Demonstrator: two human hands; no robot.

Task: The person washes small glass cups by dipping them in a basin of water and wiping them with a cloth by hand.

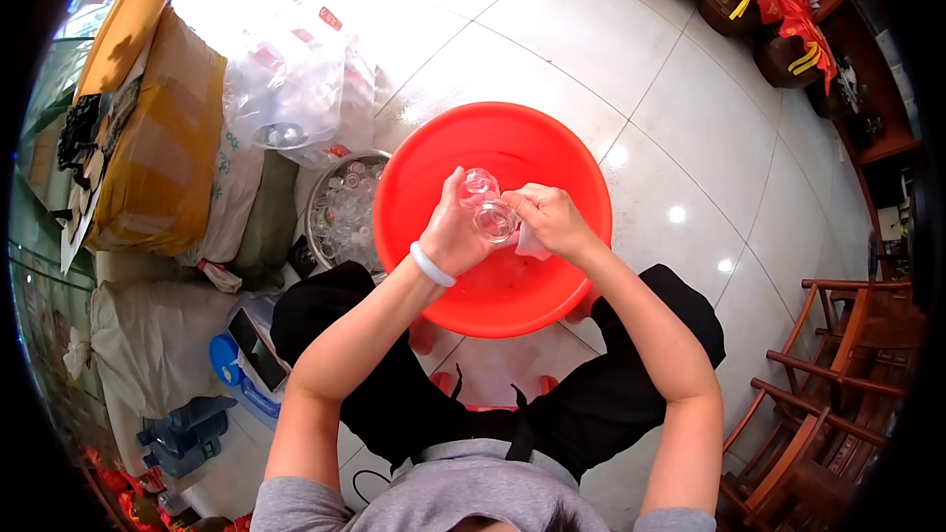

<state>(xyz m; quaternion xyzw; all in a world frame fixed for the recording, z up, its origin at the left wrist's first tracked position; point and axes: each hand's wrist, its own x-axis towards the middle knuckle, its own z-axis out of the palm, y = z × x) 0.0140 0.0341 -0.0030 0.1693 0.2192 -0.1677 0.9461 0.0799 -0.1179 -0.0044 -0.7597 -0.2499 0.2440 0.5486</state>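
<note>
In the head view, my left hand [458, 232] is closed around clear round glassware above the red basin [422, 303]. One clear glass [496, 222] shows its round rim toward me, and another round clear shape [480, 182] shows just beyond it. Whether these are two glasses or one piece, I cannot tell. My right hand [554, 220] grips a pale cloth [533, 245], its fingertips touching the nearer glass. A white band circles my left wrist.
Left of the basin, a metal bowl [319, 199] holds many clear glass pieces. Behind it stands a clear plastic bag [281, 89], beside a taped cardboard box [163, 143]. A phone [258, 347] lies at lower left. Wooden chairs [828, 404] and dark jars [724, 8] stand at right.
</note>
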